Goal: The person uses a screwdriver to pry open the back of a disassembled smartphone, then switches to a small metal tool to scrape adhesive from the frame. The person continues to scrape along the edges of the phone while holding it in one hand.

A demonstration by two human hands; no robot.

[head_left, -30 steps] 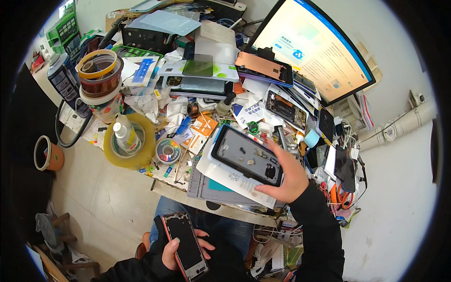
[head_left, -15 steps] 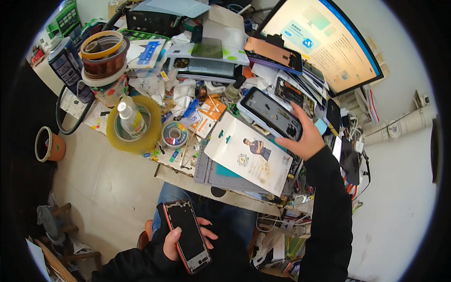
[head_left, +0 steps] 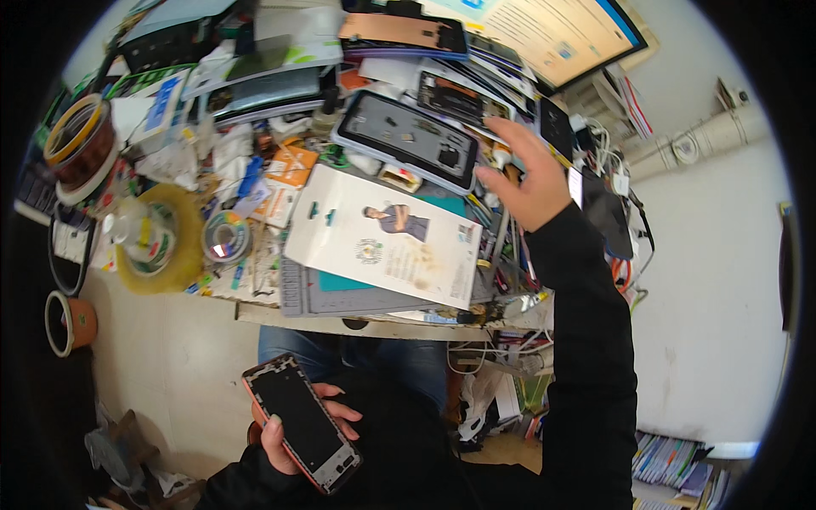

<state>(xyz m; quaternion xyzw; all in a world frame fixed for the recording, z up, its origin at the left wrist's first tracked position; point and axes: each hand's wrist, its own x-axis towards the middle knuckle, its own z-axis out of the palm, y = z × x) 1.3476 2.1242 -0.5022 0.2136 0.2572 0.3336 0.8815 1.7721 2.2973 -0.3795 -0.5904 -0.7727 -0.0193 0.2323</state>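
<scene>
My left hand (head_left: 277, 446) holds a phone frame (head_left: 297, 416) with a red edge and a dark inner face, tilted over my lap. The thumb lies along one long side, and fingers show past the other. My right hand (head_left: 540, 183) is over the right of the bench, thumb and fingers apart. Beside its fingertips a stripped phone housing (head_left: 404, 140) with a grey inside and pale rim lies on the clutter. Below that housing rests a white cardboard package (head_left: 387, 238) with a printed figure, on a grey work mat (head_left: 297, 293).
An opened phone (head_left: 459, 98) lies behind the housing, below a lit monitor (head_left: 552, 34). At left, a spray bottle (head_left: 136, 229) stands inside a yellow tape roll (head_left: 183, 268), near a solder spool (head_left: 227, 236). Cables (head_left: 599, 140) hang at right; a bin (head_left: 72, 323) stands on the floor.
The view has shifted, so the bench sits further left and higher. My right hand has opened off the housing's right end. My left hand still holds the phone frame.
</scene>
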